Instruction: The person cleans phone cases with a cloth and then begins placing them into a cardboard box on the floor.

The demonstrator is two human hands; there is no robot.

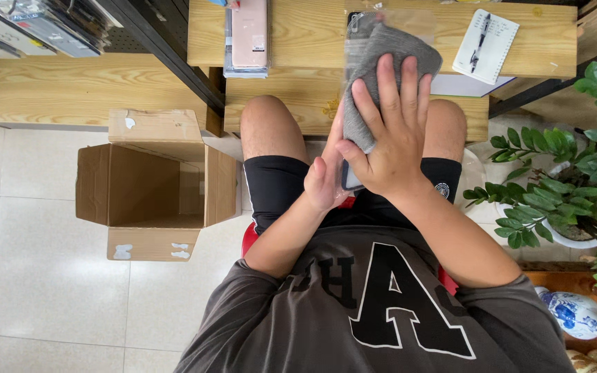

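Note:
My right hand (388, 131) presses a grey cloth (378, 59) flat against a dark phone (349, 181), of which only a lower corner shows. My left hand (326, 176) grips the phone's left edge from below and steadies it above my lap. I am seated, in black shorts and a grey shirt, with knees under a low wooden table (312, 97).
An open empty cardboard box (153, 183) stands on the tiled floor at left. On the wooden tabletop lie a stack of pink packaged phones (249, 38) and a notepad with a pen (485, 45). A potted green plant (575, 173) and a blue-white vase (578, 314) stand at right.

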